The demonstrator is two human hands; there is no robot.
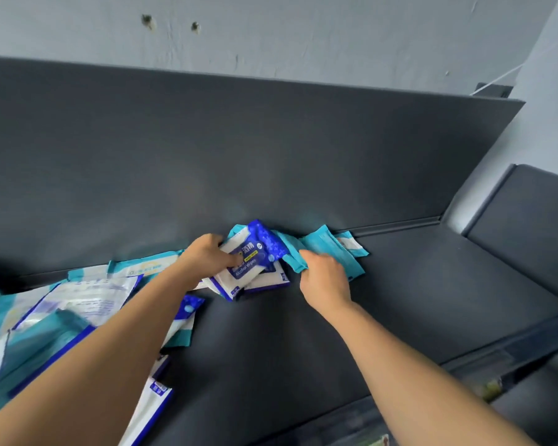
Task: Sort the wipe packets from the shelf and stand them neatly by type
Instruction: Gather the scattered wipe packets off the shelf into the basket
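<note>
The left grip (207,255) holds a blue-and-white plastic wipe packet (261,244); the right grip (324,280) pinches a teal plastic packet (291,257), to split the kinds.

Left grip (207,254), right grip (324,280): both bare hands. Forearms behind each grip bare, uncovered from wrist to lower frame edge.

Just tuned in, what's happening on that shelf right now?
A person is sorting wipe packets on a dark shelf. The left hand holds a blue packet atop a few more; the right hand grips a teal packet beside other teal packets leaning on the back panel. A mixed pile lies unsorted at left.
</note>
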